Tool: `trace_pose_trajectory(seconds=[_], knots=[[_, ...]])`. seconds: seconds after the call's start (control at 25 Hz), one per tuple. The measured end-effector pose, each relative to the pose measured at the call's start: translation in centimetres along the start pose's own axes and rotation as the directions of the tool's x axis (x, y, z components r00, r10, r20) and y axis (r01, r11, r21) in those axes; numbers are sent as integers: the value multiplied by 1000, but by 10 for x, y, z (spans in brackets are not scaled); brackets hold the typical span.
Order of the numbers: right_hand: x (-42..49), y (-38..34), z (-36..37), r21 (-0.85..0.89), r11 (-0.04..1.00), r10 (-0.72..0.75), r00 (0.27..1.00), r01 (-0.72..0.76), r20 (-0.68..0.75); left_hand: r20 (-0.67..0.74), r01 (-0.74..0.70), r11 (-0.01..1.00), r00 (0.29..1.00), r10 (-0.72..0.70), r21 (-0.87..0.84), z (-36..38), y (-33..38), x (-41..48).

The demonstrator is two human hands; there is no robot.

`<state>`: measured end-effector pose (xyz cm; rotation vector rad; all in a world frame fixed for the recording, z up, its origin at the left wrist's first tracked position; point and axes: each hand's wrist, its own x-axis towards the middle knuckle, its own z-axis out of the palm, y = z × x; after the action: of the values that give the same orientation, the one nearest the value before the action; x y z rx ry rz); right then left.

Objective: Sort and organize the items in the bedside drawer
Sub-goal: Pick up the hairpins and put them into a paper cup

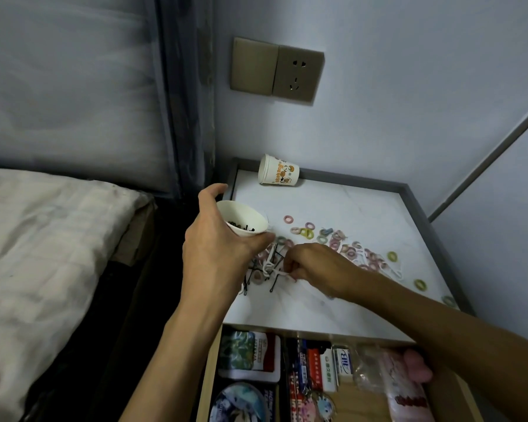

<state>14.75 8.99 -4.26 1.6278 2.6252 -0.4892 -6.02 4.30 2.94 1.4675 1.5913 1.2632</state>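
though dim, cup holds hairpins, prob.

I count two paper cups: the held cup in the left hand and the printed cup lying beyond both hands. The hair rings, beyond and right of the right hand, are at least fifteen, too crowded to count exactly. Several black hairpins lie between the hands, partly hidden, and one white cord is at the right fingertips.
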Motion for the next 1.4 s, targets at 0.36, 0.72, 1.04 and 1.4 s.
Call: trace_pose_trajectory(seconds=[0.36, 0.72, 1.04, 1.4], knots=[[-22, 24, -22, -175, 984, -49, 999, 44, -23, 5, 7, 1000, 1000, -7, -17, -3, 2, -1], [-14, 40, -37, -218, 975, -3, 988, -30, -153, 5, 8, 1000, 1000, -8, -12, -2, 2, 0], [21, -11, 6, 101, 951, 310, 923, -294, -231, 3, 7, 1000, 1000, -7, -15, -1, 3, 0], [33, -11, 6, 117, 911, 409, 901, -395, -147, 10, 10, 1000, 1000, -10, -11, -3, 2, 0]])
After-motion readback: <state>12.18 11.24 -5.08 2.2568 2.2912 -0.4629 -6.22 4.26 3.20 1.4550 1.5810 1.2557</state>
